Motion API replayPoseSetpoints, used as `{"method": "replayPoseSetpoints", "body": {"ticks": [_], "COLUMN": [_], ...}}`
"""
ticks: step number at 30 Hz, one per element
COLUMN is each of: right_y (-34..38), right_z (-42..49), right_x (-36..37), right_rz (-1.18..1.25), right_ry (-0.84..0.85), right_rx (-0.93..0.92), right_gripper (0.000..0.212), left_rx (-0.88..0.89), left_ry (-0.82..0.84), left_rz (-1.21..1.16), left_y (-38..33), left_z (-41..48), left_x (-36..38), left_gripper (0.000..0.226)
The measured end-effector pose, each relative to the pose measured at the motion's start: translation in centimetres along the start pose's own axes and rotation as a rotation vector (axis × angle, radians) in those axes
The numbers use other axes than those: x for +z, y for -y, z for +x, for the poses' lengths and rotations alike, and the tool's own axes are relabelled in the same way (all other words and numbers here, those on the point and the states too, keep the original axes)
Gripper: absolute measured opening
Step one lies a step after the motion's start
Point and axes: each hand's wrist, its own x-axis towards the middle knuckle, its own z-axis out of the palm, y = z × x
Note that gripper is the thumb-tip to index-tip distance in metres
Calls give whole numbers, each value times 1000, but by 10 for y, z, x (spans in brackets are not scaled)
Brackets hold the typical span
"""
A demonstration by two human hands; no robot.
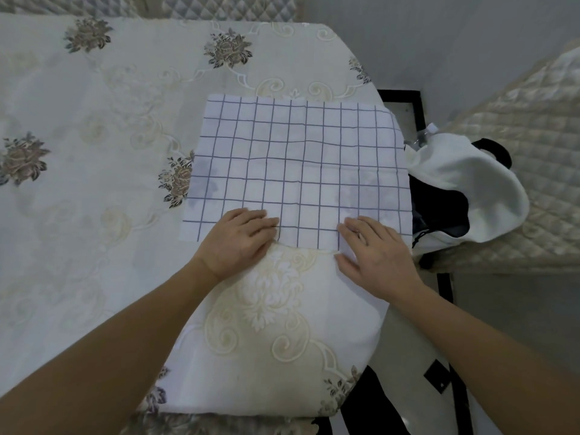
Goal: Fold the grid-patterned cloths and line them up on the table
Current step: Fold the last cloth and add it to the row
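1. While it lies spread flat on the worktop (94,152), the grid-patterned cloth (298,164) reaches the right edge.
2. The left hand (241,243) rests on the cloth's near edge, fingers straight and released, grasping nothing.
3. The right hand (376,252) presses flat near the cloth's near right corner, also released.
4. A white fleece (470,189) lies just past the worktop's right edge.

Cream embroidered tablecloth (94,136), scattered with dark rose motifs (227,51) and pale scrollwork. On the right, a quilted beige seat (533,120), carrying a white fleecy cloth (470,183) draped over a dark bag (439,211). Just behind the fleece, the clear top of a plastic bottle (428,130). Along the far edge, more quilted padding (219,6). Lower right, grey floor (518,324).
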Motion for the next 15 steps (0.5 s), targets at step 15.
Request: {"method": "replayPoseSetpoints", "body": {"ticks": [15], "right_y": [9], "right_z": [-7], "right_x": [5], "right_rz": [82], "right_ry": [22], "right_rx": [-29], "right_gripper": [43], "left_rx": [-167], "left_ry": [-76], "left_rz": [-135], "left_y": [-37], "left_z": [-28], "left_x": [-16], "left_gripper": [16]}}
